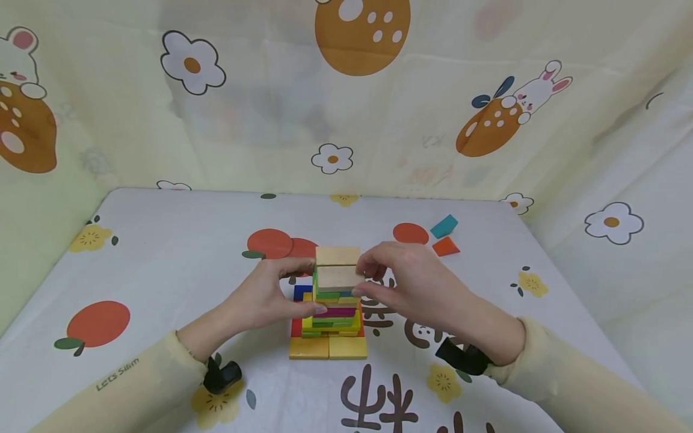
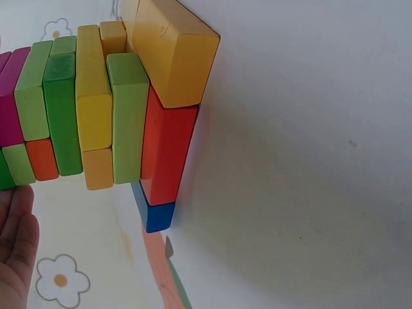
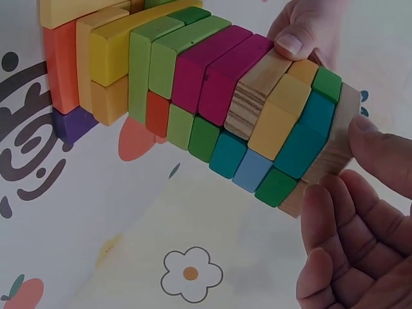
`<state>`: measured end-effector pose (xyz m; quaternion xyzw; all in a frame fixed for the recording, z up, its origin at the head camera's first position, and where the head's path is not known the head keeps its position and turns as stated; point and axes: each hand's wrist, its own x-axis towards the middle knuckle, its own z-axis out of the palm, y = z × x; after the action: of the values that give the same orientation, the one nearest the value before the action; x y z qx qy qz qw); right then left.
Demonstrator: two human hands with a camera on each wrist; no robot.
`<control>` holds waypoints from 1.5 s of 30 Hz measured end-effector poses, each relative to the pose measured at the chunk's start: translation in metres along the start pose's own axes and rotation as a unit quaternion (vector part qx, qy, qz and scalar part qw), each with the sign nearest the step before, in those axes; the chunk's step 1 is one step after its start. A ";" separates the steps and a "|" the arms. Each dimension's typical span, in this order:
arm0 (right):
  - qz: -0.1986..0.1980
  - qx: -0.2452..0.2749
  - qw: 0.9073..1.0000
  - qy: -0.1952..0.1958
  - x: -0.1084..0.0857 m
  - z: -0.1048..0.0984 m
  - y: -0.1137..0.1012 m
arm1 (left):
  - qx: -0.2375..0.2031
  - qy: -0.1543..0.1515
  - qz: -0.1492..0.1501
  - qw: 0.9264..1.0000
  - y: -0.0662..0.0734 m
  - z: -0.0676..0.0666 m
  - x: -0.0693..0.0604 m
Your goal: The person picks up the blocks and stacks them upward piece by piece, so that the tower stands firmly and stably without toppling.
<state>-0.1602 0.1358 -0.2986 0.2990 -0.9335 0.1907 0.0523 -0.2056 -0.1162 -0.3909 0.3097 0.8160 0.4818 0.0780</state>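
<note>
A tall tower of coloured wooden blocks (image 1: 335, 322) stands in the middle of the table. My left hand (image 1: 262, 296) holds its left side, with the thumb on the near face by a magenta block (image 3: 235, 61) and the fingers at the far edge. At the top right, my right hand (image 1: 408, 276) pinches a plain wood block (image 1: 340, 278) between thumb and fingers. A second plain wood block (image 1: 337, 255) lies just behind that one. The lower layers show yellow blocks (image 2: 94, 122), green blocks (image 2: 63, 116) and a red block (image 2: 168, 151).
Behind the right hand, a teal block (image 1: 444, 226) and an orange block (image 1: 446, 246) lie loose on the patterned tablecloth (image 1: 178, 240). Printed fabric (image 1: 260, 120) hangs along the back and sides of the table.
</note>
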 end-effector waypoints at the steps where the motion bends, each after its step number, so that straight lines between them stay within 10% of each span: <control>1: 0.000 0.000 1.000 0.000 0.000 0.000 0.000 | 0.001 0.000 0.000 1.000 0.000 0.000 0.000; 22: 0.038 0.071 0.992 -0.102 0.025 0.011 0.015 | 0.005 -0.002 0.005 1.000 -0.002 0.001 0.001; 45: 0.030 0.071 0.992 -0.096 0.024 0.016 0.020 | 0.021 -0.001 0.006 1.000 -0.002 0.001 0.001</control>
<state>-0.1905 0.1316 -0.3146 0.2906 -0.9270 0.2281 -0.0648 -0.2067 -0.1156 -0.3934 0.3164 0.8240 0.4648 0.0691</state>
